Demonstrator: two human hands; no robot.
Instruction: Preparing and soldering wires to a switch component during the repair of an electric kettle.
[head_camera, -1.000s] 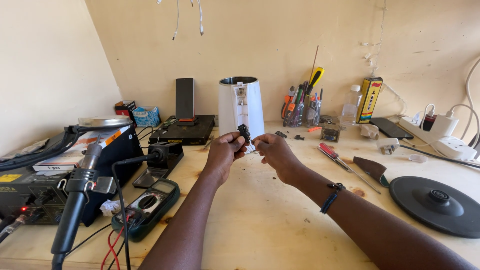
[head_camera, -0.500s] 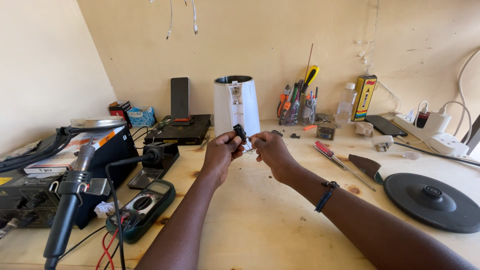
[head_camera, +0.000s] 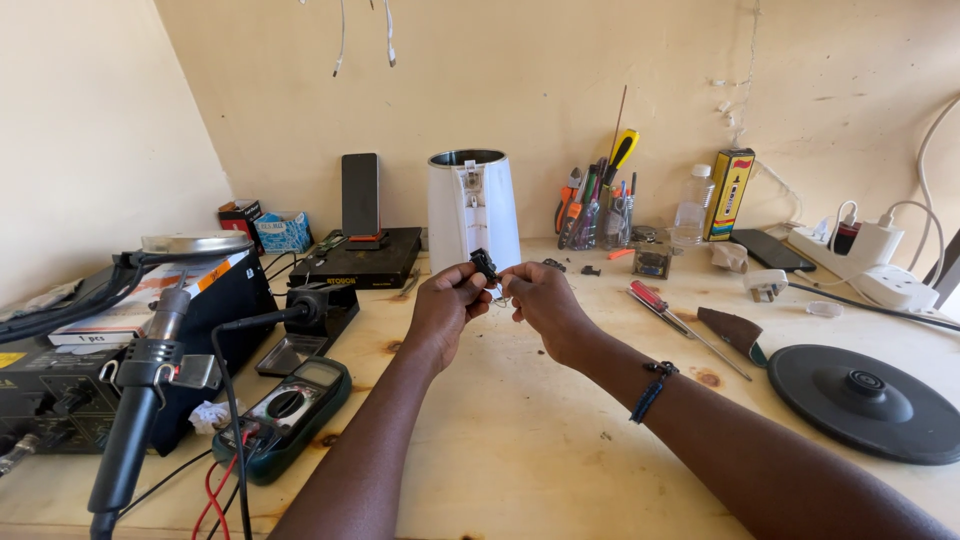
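I am holding a small black part up over the middle of the bench, just in front of the white kettle body. My left hand is pinching it, thumb and fingertips closed round its lower end, while my right hand is closing its fingertips on something thin and pale hanging just below and beside the part; I cannot tell whether that is a wire, a clip or a spring. The part is looking light and hard, probably moulded plastic with metal contacts, so I am judging it stiff but easy to crack or bend at any thin tabs, and small enough to slip out of a loose pinch. The safest hold seems to be on its solid body, not on whatever is sticking out of it. Most of the part is being covered by my fingers, so its shape and its underside are hidden, and I cannot make out how the pale piece is joining it, if at all. The round black base is lying well apart on my right, cut off at the edge, and the multimeter is sitting near my left forearm.
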